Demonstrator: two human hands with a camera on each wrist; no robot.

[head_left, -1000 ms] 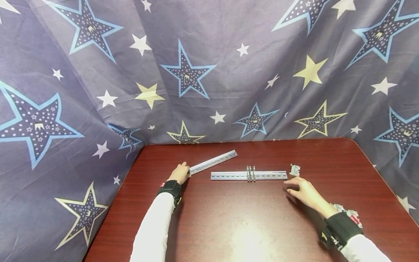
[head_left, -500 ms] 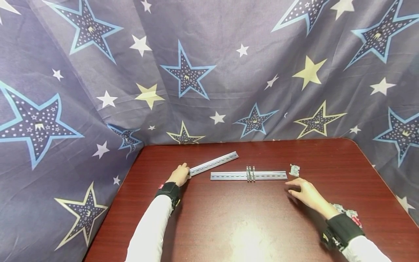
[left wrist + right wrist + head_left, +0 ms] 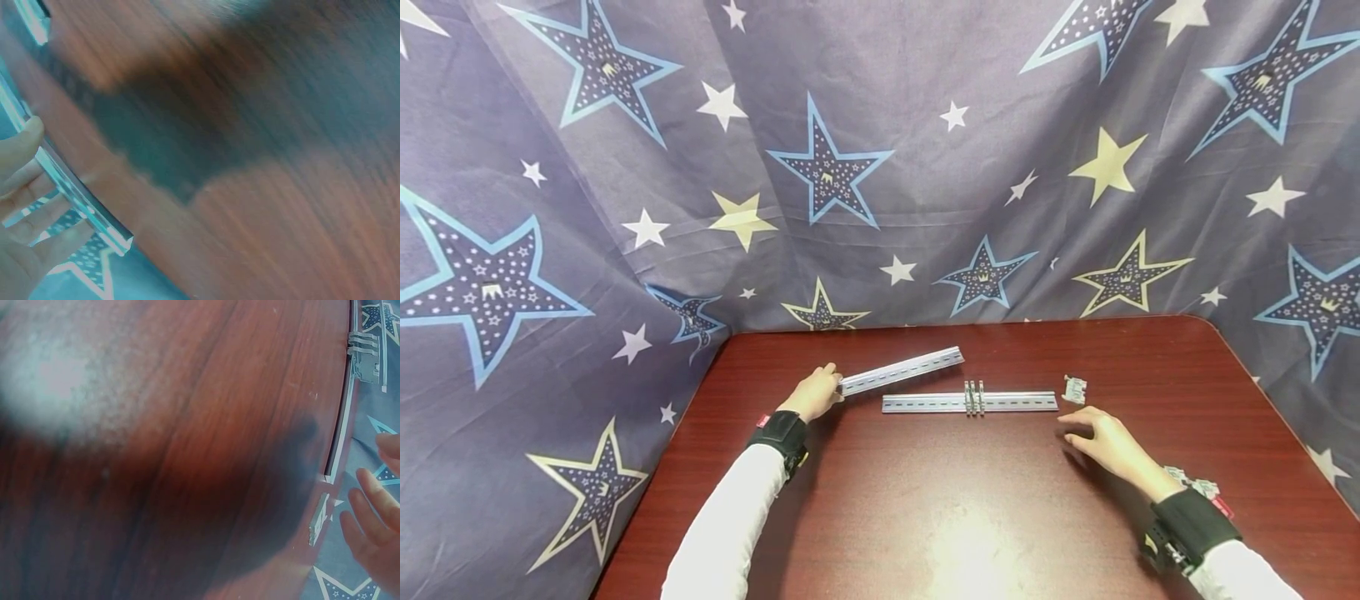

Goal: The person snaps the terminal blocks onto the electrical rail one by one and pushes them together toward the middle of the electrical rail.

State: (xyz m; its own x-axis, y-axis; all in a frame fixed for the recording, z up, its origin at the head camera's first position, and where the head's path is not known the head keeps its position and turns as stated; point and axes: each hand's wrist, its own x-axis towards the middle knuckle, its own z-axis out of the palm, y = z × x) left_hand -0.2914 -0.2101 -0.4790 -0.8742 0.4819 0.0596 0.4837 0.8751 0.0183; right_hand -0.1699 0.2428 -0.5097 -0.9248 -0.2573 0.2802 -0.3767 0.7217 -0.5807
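Note:
My left hand (image 3: 815,394) grips the left part of a slotted metal DIN rail (image 3: 902,372). In the left wrist view the thumb lies across that rail (image 3: 75,190) and the fingers are behind it. In front of it, a second DIN rail (image 3: 925,403) lies flat on the table, with several thin terminal blocks (image 3: 975,398) upright across its middle. Past that rail's right end rests a loose grey terminal block (image 3: 1075,389). My right hand (image 3: 1108,442) hovers just in front of this block, fingers relaxed and holding nothing.
More terminal blocks (image 3: 1206,488), with a red piece (image 3: 1222,506) beside them, lie near my right wrist. A star-patterned curtain (image 3: 880,183) hangs behind the brown table (image 3: 925,517) and along its sides.
The held rail has shifted right and turned flatter, its far end now farther right, as my left hand moved slightly right. My right hand has drifted slightly right.

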